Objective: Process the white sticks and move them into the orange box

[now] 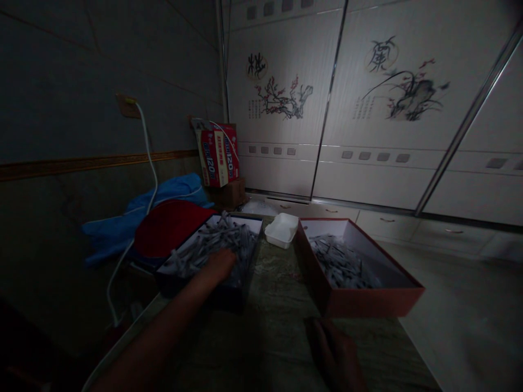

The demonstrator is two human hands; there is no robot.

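My left hand (223,264) reaches into a dark-sided box (255,231) at the middle left, over a heap of slim, pale, stick-like pieces (220,234) that look wrapped in clear plastic. Its fingers point down into the heap and are hidden. Low and to the right, my right hand (337,351) rests on or just above the tabletop, its fingers curled together. Dim light hides whether anything is in it. Beyond it stands a reddish-brown box (368,302) with a white inside, holding a similar heap of slim dark-and-clear pieces (339,264).
Between the boxes, at the far end of the marbled table (273,296), sits a small white plastic tray (281,231). Red cloth (171,226) and a blue bag (167,193) lie at left. A white cable (150,152) hangs there. Printed cartons (218,155) stand behind, near sliding doors (281,130).
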